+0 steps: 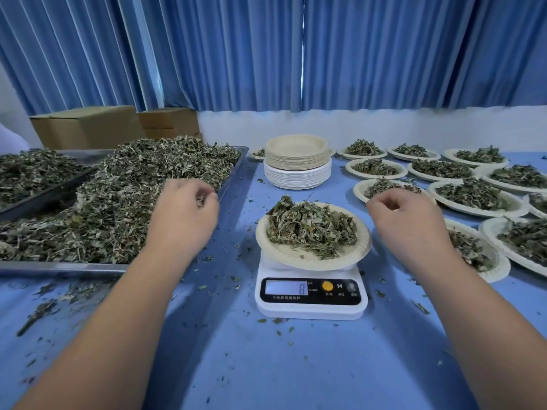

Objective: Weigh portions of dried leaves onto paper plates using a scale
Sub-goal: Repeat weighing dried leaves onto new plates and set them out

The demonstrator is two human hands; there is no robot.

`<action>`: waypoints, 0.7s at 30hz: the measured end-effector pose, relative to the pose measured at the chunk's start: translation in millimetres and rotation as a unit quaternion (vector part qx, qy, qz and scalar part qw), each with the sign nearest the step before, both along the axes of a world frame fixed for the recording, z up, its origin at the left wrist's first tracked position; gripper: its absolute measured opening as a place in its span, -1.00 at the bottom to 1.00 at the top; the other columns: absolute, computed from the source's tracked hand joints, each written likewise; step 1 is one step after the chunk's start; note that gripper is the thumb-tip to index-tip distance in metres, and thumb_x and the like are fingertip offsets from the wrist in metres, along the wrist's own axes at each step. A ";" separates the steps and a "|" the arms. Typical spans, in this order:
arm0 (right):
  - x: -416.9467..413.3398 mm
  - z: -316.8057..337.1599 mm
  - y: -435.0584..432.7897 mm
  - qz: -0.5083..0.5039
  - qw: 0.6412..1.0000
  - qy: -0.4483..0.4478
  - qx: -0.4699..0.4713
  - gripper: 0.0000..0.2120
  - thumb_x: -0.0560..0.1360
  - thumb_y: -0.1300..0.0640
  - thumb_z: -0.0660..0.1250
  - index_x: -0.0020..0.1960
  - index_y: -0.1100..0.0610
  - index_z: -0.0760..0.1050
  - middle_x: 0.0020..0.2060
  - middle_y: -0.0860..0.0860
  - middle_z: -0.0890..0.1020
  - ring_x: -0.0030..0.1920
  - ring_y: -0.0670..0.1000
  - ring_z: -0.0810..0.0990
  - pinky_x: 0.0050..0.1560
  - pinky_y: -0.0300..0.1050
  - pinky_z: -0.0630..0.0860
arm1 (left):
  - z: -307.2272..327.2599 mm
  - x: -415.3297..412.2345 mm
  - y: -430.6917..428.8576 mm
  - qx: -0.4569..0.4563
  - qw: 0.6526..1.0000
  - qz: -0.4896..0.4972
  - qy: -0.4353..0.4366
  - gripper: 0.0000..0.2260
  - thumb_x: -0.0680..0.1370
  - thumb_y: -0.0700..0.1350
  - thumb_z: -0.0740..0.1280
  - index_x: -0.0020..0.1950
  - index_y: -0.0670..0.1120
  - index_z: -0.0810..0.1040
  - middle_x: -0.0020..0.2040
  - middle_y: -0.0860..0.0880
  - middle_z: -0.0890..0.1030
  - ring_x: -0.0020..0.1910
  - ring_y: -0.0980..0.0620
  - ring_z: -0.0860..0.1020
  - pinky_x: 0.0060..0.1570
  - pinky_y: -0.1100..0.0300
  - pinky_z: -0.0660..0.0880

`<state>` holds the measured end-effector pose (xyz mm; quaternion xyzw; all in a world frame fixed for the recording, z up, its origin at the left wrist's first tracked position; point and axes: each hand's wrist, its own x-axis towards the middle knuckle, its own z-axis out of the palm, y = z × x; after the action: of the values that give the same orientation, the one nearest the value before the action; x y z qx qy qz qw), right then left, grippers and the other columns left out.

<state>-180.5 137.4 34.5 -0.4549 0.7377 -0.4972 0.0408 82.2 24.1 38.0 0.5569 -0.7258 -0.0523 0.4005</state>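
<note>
A white digital scale (310, 294) stands on the blue table, its display showing 8. On it lies a paper plate (310, 260) heaped with dried leaves (310, 226). My left hand (185, 216) hovers over the right edge of the big metal tray (59, 269) of loose leaves, its fingers curled around a small pinch of leaves. My right hand (408, 220) hangs just right of the plate, fingers loosely curled; nothing shows in it.
A stack of empty paper plates (297, 164) stands behind the scale. Several filled plates (473, 196) cover the table's right side. A second tray of leaves (32, 176) sits far left, cardboard boxes (88, 125) behind it. Leaf crumbs litter the blue cloth.
</note>
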 end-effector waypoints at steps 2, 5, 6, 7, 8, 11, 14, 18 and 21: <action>2.0 -0.7 -0.8 0.003 1.000 0.006 0.010 -0.84 0.49 0.17 0.25 -0.21 0.07 0.57 -0.33 -0.07 0.60 -0.31 -0.06 0.50 -0.32 -0.21 0.38 | -1.0 -15.1 11.0 -0.037 0.996 -0.078 0.002 -0.85 0.58 -0.08 0.28 0.09 0.00 0.59 0.06 0.02 0.48 -0.04 0.14 0.46 0.03 0.30 0.31; 3.1 -0.7 -1.2 0.005 1.000 0.010 0.021 -0.86 0.49 0.15 0.26 -0.18 0.07 0.58 -0.31 -0.09 0.60 -0.28 -0.11 0.51 -0.33 -0.24 0.38 | 0.6 -33.3 23.0 -0.057 0.981 -0.185 0.013 -0.87 0.57 -0.10 0.31 0.08 0.03 0.58 0.03 0.09 0.48 -0.04 0.28 0.46 -0.03 0.49 0.28; 3.4 -0.7 -1.4 0.008 1.000 0.008 0.023 -0.86 0.49 0.14 0.26 -0.18 0.06 0.58 -0.31 -0.08 0.60 -0.29 -0.10 0.51 -0.34 -0.23 0.37 | 2.5 -37.4 23.5 -0.056 0.976 -0.211 0.015 -0.87 0.56 -0.10 0.32 0.09 0.05 0.57 0.04 0.10 0.48 -0.02 0.27 0.47 -0.01 0.43 0.31; 3.6 -0.6 -1.8 0.011 1.000 0.006 0.025 -0.86 0.49 0.13 0.26 -0.19 0.05 0.57 -0.32 -0.08 0.60 -0.30 -0.09 0.51 -0.34 -0.22 0.37 | 5.4 -41.7 22.7 -0.052 0.972 -0.228 0.011 -0.86 0.56 -0.08 0.32 0.11 0.06 0.57 0.05 0.11 0.47 -0.01 0.25 0.47 0.02 0.36 0.33; 3.6 -0.7 -1.9 0.014 1.000 0.005 0.025 -0.86 0.49 0.13 0.26 -0.20 0.04 0.57 -0.32 -0.09 0.60 -0.30 -0.10 0.51 -0.35 -0.21 0.37 | 8.8 -46.2 20.5 -0.043 0.970 -0.239 -0.003 -0.83 0.57 -0.05 0.32 0.15 0.07 0.56 0.07 0.12 0.47 0.00 0.24 0.47 0.05 0.31 0.34; 4.0 -0.7 -2.0 0.026 0.999 0.010 0.025 -0.85 0.50 0.13 0.26 -0.20 0.04 0.56 -0.35 -0.09 0.59 -0.33 -0.10 0.50 -0.37 -0.21 0.35 | 18.8 -60.4 11.9 0.007 0.962 -0.262 -0.081 -0.71 0.58 0.06 0.29 0.31 0.13 0.47 0.15 0.14 0.43 0.10 0.20 0.44 0.11 0.26 0.32; 3.7 0.0 -2.5 0.030 0.999 0.009 0.021 -0.86 0.50 0.13 0.26 -0.20 0.05 0.56 -0.36 -0.08 0.58 -0.35 -0.10 0.50 -0.38 -0.21 0.35 | 25.8 -72.4 7.0 0.059 0.944 -0.290 -0.149 -0.66 0.57 0.17 0.25 0.34 0.17 0.44 0.12 0.13 0.46 0.05 0.18 0.46 0.06 0.25 0.32; 1.9 0.7 -2.5 0.033 0.999 0.013 0.016 -0.85 0.49 0.13 0.26 -0.22 0.05 0.56 -0.38 -0.08 0.58 -0.38 -0.10 0.48 -0.39 -0.21 0.35 | 28.6 -82.5 6.2 0.089 0.933 -0.302 -0.173 -0.68 0.57 0.20 0.24 0.29 0.18 0.50 0.01 0.20 0.53 -0.02 0.25 0.48 -0.07 0.29 0.36; 0.1 0.8 -3.0 0.028 0.999 0.019 0.010 -0.84 0.49 0.13 0.26 -0.23 0.06 0.56 -0.37 -0.10 0.58 -0.38 -0.12 0.48 -0.39 -0.22 0.34 | 26.7 -86.9 7.9 0.090 0.934 -0.312 -0.149 -0.75 0.56 0.15 0.29 0.22 0.18 0.54 -0.06 0.24 0.53 -0.06 0.35 0.48 -0.10 0.44 0.35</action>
<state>-180.4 134.3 35.3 -0.4842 0.7303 -0.4797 0.0457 -4.7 32.0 64.7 0.3374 -0.9065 -0.1563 0.2000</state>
